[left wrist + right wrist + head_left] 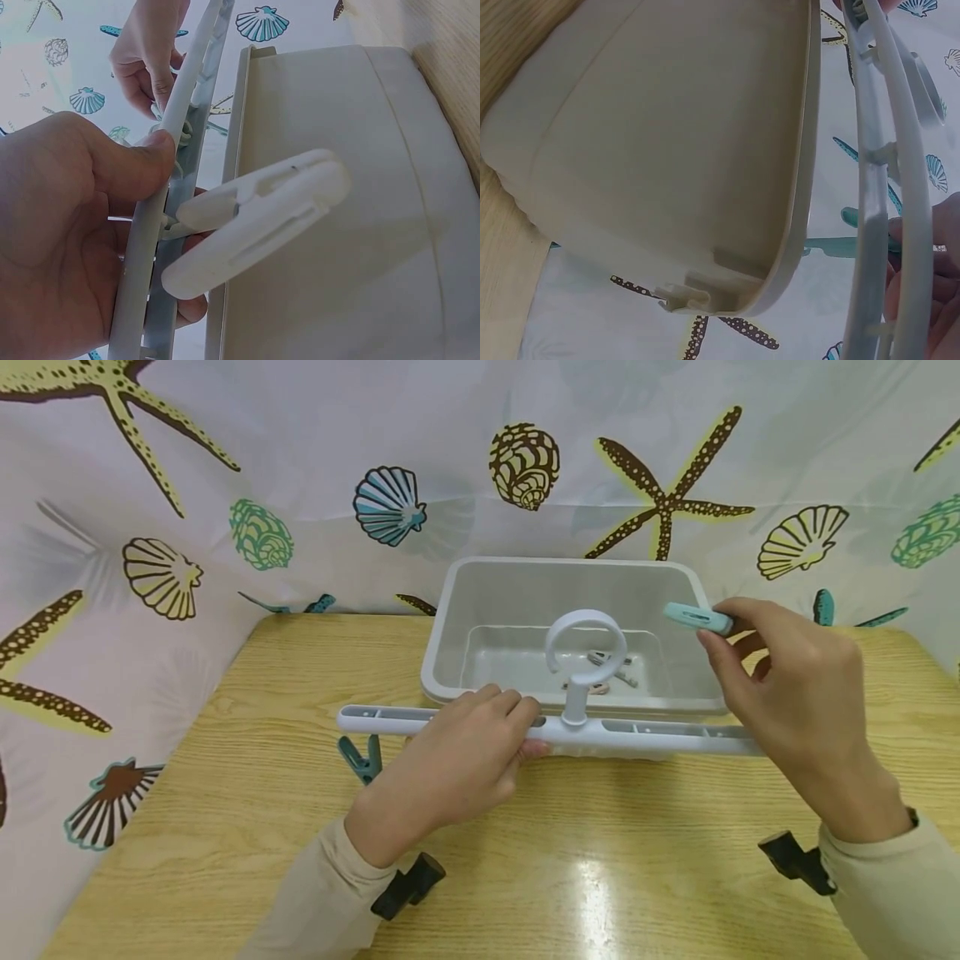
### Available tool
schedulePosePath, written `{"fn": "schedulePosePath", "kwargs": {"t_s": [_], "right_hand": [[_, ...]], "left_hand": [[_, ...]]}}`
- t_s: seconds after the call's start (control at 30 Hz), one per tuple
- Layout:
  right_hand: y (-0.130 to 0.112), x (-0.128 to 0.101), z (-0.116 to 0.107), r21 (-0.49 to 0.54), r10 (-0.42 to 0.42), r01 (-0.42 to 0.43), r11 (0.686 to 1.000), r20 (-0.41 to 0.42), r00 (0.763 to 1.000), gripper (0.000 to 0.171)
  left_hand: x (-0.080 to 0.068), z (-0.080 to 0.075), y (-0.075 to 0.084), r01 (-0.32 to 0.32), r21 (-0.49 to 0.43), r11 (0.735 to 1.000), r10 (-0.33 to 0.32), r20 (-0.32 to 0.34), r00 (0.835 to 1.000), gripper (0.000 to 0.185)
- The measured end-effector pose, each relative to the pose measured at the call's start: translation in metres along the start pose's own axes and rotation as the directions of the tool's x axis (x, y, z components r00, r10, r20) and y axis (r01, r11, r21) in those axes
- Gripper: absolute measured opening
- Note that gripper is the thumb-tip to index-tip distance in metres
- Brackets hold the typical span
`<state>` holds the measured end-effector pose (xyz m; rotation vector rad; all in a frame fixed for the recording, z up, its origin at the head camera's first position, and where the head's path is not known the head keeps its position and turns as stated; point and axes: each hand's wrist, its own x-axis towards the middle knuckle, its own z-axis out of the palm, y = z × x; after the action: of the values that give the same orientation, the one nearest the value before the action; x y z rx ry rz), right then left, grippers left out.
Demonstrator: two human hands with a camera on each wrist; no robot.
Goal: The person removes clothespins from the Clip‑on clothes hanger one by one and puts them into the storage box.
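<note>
My left hand (517, 727) grips a white hanger bar (645, 737) with a ring hook (587, 647), holding it level in front of a pale grey bin (450, 610). In the left wrist view its thumb and fingers (112, 172) wrap the bar (146, 255), and a white clothespin (255, 225) hangs from the bar against the bin wall (360, 150). My right hand (722, 631) pinches a light teal clothespin (697, 619) over the bin's right rim. The right wrist view shows that clothespin (847, 244) beside the bar (889, 187). A darker teal clothespin (361, 758) sits under the bar's left end.
Two or three clothespins (609, 665) lie on the bin's floor. The bin stands at the back of a light wooden table (570, 860), close to a shell-and-starfish patterned curtain (262, 485) that closes in the back and left sides.
</note>
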<state>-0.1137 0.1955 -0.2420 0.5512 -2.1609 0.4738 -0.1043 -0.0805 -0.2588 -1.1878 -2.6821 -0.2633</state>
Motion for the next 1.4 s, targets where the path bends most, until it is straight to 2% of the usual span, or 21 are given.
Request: {"fn": "schedulePosePath", "kwargs": {"t_s": [0.67,1.07,1.4], "right_hand": [[0.014,0.012,0.003,-0.037,-0.049,0.051,0.998,0.049,0.998,0.021],[0.014,0.024,-0.001,-0.071,-0.023,0.029,0.997,0.079,0.997,0.018],[0.017,0.034,-0.002,-0.05,-0.008,0.013,0.999,0.095,0.995,0.017]], "left_hand": [[0.0,0.001,0.0,0.01,0.001,1.0,-0.01,0.006,1.0,0.015],[0.001,0.003,0.001,0.01,0.021,1.0,-0.01,0.015,1.0,0.019],[0.005,0.009,0.003,0.023,0.022,1.0,-0.024,0.067,0.997,0.018]]}}
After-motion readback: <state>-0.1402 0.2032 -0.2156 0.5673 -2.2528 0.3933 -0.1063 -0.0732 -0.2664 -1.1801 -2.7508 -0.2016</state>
